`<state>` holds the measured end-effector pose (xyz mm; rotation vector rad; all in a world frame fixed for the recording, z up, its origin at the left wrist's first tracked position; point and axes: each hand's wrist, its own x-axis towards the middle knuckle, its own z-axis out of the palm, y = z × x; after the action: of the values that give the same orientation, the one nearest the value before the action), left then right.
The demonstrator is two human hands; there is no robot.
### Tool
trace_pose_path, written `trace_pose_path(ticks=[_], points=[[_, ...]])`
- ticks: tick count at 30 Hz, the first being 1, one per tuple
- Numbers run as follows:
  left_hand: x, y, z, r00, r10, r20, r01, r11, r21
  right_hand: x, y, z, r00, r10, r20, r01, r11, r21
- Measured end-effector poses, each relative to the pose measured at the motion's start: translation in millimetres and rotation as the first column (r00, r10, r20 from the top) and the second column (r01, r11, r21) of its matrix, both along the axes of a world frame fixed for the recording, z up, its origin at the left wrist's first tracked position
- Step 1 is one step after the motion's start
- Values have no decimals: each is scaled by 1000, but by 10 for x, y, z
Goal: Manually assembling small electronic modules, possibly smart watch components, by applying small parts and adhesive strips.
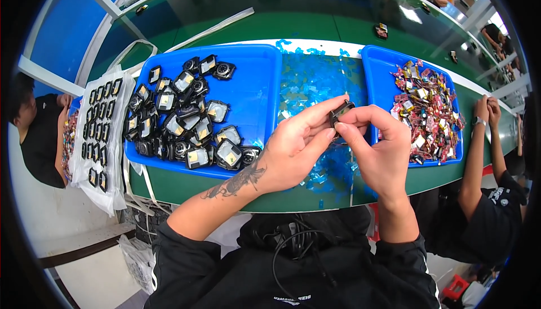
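Note:
Over the gap between two blue trays, my left hand (pixel 296 148) is closed around a small black watch-like case (pixel 340 110), held tilted on edge. My right hand (pixel 380 145) pinches the same case with thumb and forefinger from the other side. The fingers hide much of the case. The left blue tray (pixel 256 72) holds many similar black watch cases (pixel 183 120), some showing a pale square panel. In the right blue tray (pixel 369 64) lies a heap of small electronic parts (pixel 425 114) in pink, yellow and silver.
Blue film scraps (pixel 315 83) cover the green bench between the trays. A white foam tray (pixel 101 117) with rows of black cases stands far left. Beyond runs a green conveyor (pixel 282 5) with scattered small parts. Co-workers (pixel 490 196) sit on both sides.

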<state>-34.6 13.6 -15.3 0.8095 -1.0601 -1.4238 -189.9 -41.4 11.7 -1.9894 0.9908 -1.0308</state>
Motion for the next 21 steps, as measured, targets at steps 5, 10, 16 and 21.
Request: trace_pose_path(ticks=[5, 10, 16, 21], points=[[-8, -1, -1, 1000, 14, 8, -14, 1000, 19, -16, -7, -30, 999, -5, 39, 2, 997, 73], [-44, 13, -1, 999, 45, 0, -45, 999, 26, -25, -8, -33, 998, 2, 56, -7, 995, 104], [-37, 17, 0, 995, 52, 85, -49, 998, -27, -27, -6, -5, 1000, -4, -2, 4, 1000, 24], [-7, 45, 9, 986, 31, 163, -29, 999, -15, -34, -31, -11, 1000, 10, -26, -11, 998, -54]])
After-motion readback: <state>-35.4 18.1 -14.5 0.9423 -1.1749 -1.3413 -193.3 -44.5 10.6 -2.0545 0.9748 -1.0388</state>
